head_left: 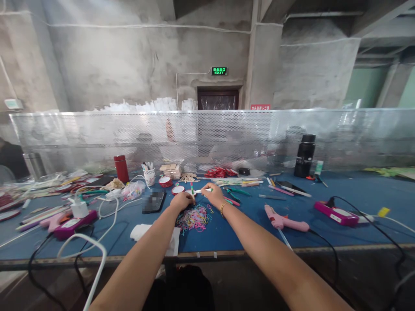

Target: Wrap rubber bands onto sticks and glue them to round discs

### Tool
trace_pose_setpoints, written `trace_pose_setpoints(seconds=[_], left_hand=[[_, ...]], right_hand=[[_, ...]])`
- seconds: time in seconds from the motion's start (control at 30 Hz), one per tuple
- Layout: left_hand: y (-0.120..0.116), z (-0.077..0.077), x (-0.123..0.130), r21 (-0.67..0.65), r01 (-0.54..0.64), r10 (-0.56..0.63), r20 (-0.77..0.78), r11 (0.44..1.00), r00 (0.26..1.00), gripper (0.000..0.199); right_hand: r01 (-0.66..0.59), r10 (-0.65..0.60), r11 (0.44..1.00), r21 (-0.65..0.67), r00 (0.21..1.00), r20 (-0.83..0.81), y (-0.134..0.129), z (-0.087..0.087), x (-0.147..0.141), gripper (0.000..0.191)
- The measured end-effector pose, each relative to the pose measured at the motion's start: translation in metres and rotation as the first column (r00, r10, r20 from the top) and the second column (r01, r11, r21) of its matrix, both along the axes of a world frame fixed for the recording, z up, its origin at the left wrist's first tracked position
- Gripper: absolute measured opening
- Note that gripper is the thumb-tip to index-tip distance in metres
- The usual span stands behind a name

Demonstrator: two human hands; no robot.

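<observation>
My left hand (182, 201) is closed on the lower end of a small upright stick (191, 187) with a green part near its top. My right hand (214, 197) pinches a white marker pen (207, 190), its front end pointing left at the stick. Whether the two touch is too small to tell. Just below both hands lies a loose pile of multicoloured rubber bands (194, 219). Round red-rimmed tins (165, 181) stand beyond my left hand. Green-handled pliers (238, 192) rest to the right of my right hand.
A phone (154, 201) and white tissue (141, 232) lie left. At right are a pink glue gun (285, 221), a purple power strip (337, 213) and a black bottle (305, 156). White cables (112, 229) cross the left side. A perforated metal screen (220, 138) borders the back.
</observation>
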State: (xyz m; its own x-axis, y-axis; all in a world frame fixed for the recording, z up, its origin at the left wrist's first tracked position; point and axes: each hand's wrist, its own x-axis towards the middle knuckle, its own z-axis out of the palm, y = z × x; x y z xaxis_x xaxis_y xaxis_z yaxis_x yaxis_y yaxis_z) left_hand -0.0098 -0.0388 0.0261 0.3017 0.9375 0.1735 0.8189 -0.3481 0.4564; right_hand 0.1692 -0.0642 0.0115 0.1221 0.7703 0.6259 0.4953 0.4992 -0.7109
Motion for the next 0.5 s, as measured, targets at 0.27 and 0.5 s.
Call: trace_pose_setpoints(seconds=[0.27,0.5], left_hand=[[-0.0025,0.0015,0.0006,-0.002,-0.005,0.005,-0.021,1.0,1.0,0.019],[0.0013,-0.0008,0.0006,0.002,-0.005,0.005,-0.015,1.0,1.0,0.019]], right_hand=[[0.019,-0.019,1.0,0.003,0.999,0.033,0.0003,-0.0004,0.0003,0.015],[0.015,-0.016,1.0,0.024,0.998,0.067,0.0012,-0.0001,0.001,0.014]])
